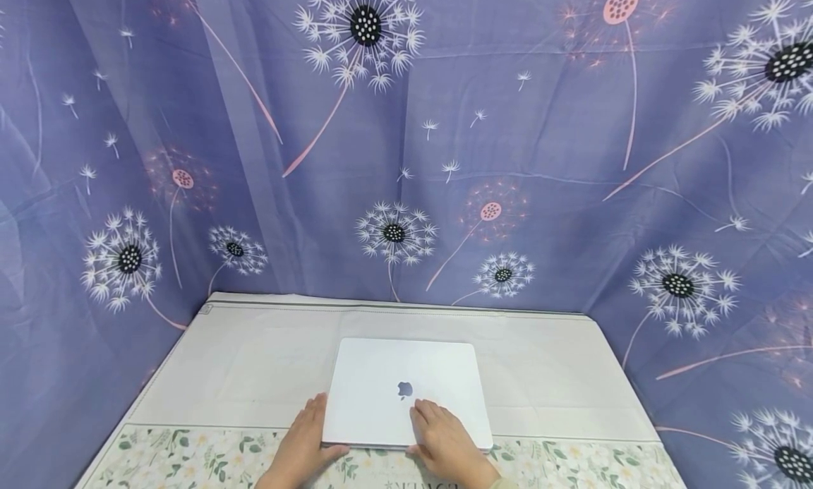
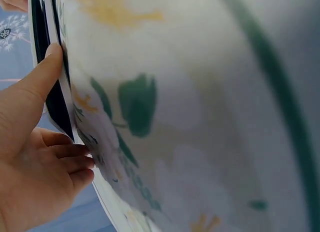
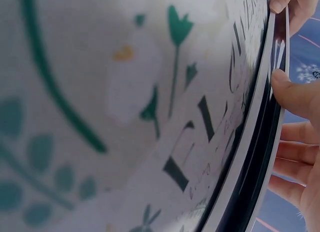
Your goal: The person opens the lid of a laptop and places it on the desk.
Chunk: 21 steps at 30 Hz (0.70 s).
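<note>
A silver laptop (image 1: 375, 376) with a dark apple logo lies on the table, front edge toward me. Both wrist views show a dark gap between lid and base, so the lid stands slightly raised at the front. My left hand (image 1: 303, 439) grips the near left corner, fingers along the side and thumb at the front edge. In the left wrist view its thumb (image 2: 46, 71) presses on the base's rim. My right hand (image 1: 449, 443) lays its fingers on the lid right of the logo. Its thumb (image 3: 290, 91) sits at the lid's front edge, pinching the lid.
Under the laptop lies a pale table cover (image 1: 559, 376), with a flowered band (image 1: 209, 457) along the near side. Purple dandelion-print curtains (image 1: 444, 136) rise behind the table and at both sides.
</note>
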{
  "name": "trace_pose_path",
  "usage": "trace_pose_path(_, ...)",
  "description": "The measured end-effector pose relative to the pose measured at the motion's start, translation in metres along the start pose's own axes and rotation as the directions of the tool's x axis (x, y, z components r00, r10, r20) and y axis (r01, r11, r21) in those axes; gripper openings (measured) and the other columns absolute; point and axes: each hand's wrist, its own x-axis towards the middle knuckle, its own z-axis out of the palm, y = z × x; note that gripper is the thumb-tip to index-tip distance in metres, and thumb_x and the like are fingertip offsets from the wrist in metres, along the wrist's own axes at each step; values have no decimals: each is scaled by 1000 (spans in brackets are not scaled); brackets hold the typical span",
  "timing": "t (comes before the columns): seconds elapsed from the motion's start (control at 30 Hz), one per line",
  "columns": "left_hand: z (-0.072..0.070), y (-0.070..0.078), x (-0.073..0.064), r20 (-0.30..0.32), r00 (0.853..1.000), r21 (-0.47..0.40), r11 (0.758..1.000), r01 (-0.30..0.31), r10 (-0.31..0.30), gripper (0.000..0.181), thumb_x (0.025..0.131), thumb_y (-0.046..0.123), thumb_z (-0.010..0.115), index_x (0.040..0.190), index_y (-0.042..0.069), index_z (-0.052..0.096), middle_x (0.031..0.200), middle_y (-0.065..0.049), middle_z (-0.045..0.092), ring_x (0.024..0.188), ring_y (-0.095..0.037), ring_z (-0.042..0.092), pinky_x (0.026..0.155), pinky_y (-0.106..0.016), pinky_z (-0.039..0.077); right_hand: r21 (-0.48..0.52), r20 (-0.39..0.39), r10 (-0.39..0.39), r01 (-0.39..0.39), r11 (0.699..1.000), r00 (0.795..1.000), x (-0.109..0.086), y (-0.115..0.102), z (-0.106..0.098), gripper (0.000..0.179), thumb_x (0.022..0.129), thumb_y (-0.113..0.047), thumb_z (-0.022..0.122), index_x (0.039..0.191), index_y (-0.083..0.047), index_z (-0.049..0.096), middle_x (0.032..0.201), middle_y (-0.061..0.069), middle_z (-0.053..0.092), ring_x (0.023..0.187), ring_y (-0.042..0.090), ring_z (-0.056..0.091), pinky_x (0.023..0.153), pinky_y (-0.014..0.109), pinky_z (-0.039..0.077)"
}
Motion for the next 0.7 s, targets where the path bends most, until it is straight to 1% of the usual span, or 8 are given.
trace_pose_path(0.1,1,-3,0,-15,1000,-9,1000,-7,6,111,64,53,77,141,-12,34,145,-32,36,134,-48,33,110,-60,26,-10,6,-7,7,1000,1000,0,-1,-2,56,90,-43,63,125,1,59,126,16,60,119,27,56,95,39,52)
trace_pose_path(0.23,1,-6,1,-25,1000,-22,1000,-4,4,112,61,54,78,141,-11,36,144,-31,38,133,-50,34,109,-62,27,-15,39,0,1,1000,999,0,-3,-5,53,92,-40,62,126,1,59,128,17,59,122,29,55,96,40,51)
trace_pose_path(0.33,0,-7,2,-19,1000,-32,999,0,0,110,60,55,78,142,-7,38,144,-29,39,134,-48,33,108,-63,27,-12,58,5,-4,1000,998,0,-4,-7,52,93,-38,61,127,2,58,130,18,59,123,29,54,99,40,49)
trace_pose_path(0.4,-1,-7,2,-16,1000,-38,999,-8,7,108,60,55,78,142,-3,40,144,-29,40,135,-47,33,108,-64,27,-13,64,6,-5,1000,998,0,-4,-8,51,93,-37,61,127,2,58,130,18,58,124,29,54,100,40,48)
trace_pose_path(0.47,-2,-7,2,-14,1000,-47,999,-20,20,105,60,54,78,142,0,43,143,-27,42,135,-46,33,108,-64,26,-21,61,3,-2,1000,998,0,-4,-9,51,93,-36,61,127,2,58,130,18,58,124,29,54,100,40,48)
trace_pose_path(0.6,-2,-7,2,-17,999,-57,998,-39,38,101,60,54,77,141,3,45,142,-26,44,136,-44,34,107,-66,26,-46,39,-16,18,999,999,1,-4,-10,50,93,-35,61,125,3,58,128,19,60,123,29,55,99,39,49)
trace_pose_path(0.7,-1,-8,2,-19,999,-58,998,-32,31,101,60,54,78,141,3,45,143,-26,44,136,-44,34,106,-67,26,-63,13,-35,35,997,999,1,-4,-11,49,94,-35,59,124,4,59,127,19,60,121,29,56,99,39,49)
